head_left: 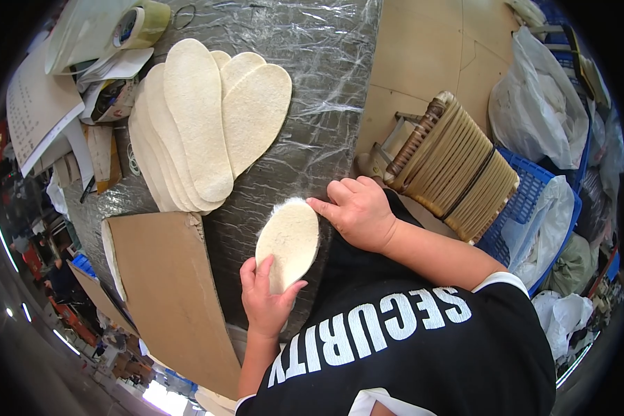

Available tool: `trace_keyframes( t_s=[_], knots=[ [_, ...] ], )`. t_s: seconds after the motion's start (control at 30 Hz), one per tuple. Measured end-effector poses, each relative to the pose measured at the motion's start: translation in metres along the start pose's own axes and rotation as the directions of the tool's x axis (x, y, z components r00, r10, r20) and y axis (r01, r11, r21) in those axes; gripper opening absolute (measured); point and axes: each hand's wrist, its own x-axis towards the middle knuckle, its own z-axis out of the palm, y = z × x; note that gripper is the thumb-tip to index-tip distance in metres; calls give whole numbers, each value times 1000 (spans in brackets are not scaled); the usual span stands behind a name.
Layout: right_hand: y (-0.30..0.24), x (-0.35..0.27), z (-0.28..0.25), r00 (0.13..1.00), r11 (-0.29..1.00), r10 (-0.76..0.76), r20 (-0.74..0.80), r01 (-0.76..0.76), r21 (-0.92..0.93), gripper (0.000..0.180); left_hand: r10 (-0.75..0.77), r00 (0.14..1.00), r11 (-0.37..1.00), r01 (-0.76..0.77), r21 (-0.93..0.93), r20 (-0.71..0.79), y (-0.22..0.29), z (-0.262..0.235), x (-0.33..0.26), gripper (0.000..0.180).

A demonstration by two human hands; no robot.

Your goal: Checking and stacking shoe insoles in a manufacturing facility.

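Insole (291,236) over the near right part of a dark table (326,76): the person's left hand (265,299) grips its near end between thumb and fingers, while the right hand (362,213) touches its fuzzy far edge; whether it pinches, I cannot tell. Overlapping insoles (195,118) lie far left, cardboard (166,277) near left, a chair (457,166) to the right.

Behind the bare fingers (324,209), a black short-sleeved shirt (430,357) carries bold white block lettering (336,341), nearer them than the white collar (362,402); white trim (503,277) edges the right sleeve (512,301).
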Motion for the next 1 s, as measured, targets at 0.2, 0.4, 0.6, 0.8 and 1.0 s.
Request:
trace_keyframes(
  t_s=[0.2,0.4,0.6,0.8,1.0],
  knots=[
    [0,0,-2,1000,1000,-8,27,8,10,25,-31,999,1000,31,1,-15,3,3,0,72],
    [-2,1,-8,993,1000,-22,115,20,19,31,-49,997,996,53,69,-55,6,6,0,74],
    [-19,19,-36,909,994,107,403,-113,-8,57,-38,998,991,44,123,-52,9,3,-2,75],
    [-33,53,-48,846,999,-46,531,28,42,90,-23,999,996,27,80,-45,4,6,-4,71],
    [-38,60,-15,726,935,-354,590,269,230,87,26,998,1000,-27,-5,-60,-1,6,-1,71]
  ],
)
